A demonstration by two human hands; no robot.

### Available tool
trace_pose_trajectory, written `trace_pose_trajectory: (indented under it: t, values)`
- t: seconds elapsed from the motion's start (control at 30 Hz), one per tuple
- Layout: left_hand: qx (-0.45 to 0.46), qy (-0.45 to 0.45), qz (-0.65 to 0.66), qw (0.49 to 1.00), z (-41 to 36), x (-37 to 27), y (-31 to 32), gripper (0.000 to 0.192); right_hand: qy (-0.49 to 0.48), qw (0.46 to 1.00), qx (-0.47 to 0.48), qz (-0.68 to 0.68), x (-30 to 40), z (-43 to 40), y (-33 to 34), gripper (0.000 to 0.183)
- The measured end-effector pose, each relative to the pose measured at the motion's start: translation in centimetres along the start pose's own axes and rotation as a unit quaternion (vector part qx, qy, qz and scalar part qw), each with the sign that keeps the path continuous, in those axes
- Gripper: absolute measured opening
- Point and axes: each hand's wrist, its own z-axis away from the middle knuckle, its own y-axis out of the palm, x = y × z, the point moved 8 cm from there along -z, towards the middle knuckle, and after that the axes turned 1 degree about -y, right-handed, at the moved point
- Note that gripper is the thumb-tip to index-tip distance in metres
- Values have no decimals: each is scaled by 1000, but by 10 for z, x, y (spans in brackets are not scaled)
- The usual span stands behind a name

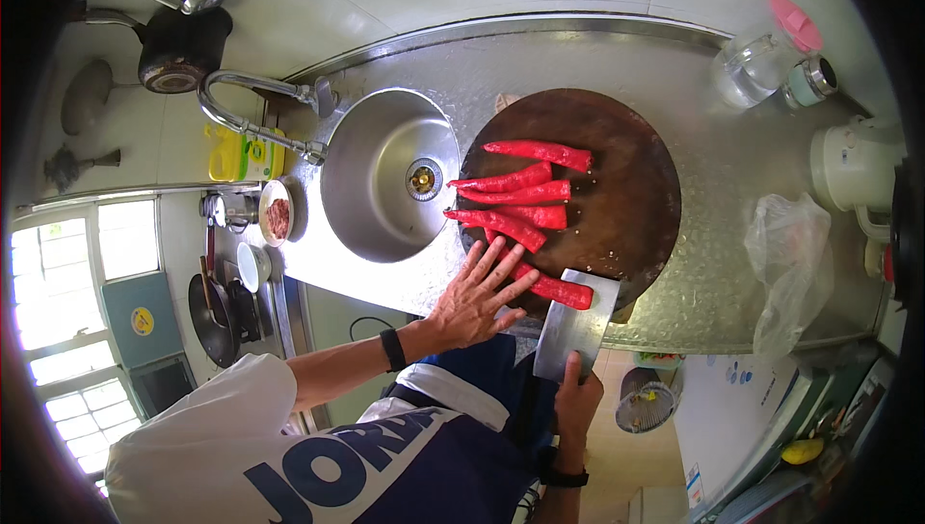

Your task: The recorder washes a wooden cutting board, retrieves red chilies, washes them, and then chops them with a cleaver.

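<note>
Several long red peppers (pixel 538 152) lie roughly side by side on a round, dark wooden cutting board (pixel 629 199), some tips reaching over its left edge. My left hand (pixel 477 300) rests spread with its fingers on the pepper nearest me (pixel 564 289), holding nothing in its grasp. In my right hand (pixel 578 394) is a metal cleaver (pixel 578 325), gripped with the thumb along it. The cleaver's broad blade lies flat beside the wide end of that pepper, at the board's near edge. Small pale seeds are scattered over the board.
Left of the board is a round steel sink (pixel 383 220) with a curved faucet (pixel 238 116). A bowl of meat (pixel 276 212) and a white bowl (pixel 253 267) stand farther left. At right are a clear plastic bag (pixel 788 257), a glass pitcher (pixel 751 69) and a white kettle (pixel 842 166).
</note>
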Motion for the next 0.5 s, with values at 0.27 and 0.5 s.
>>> trace_pose_trajectory:
  t: [0.27,0.5]
  values:
    - [14,-15,2,1000,8,-34,4,68,25,998,53,14,14,-1,-27,41]
    - [5,-17,17,1000,6,-35,4,71,5,999,49,16,20,-5,-11,41]
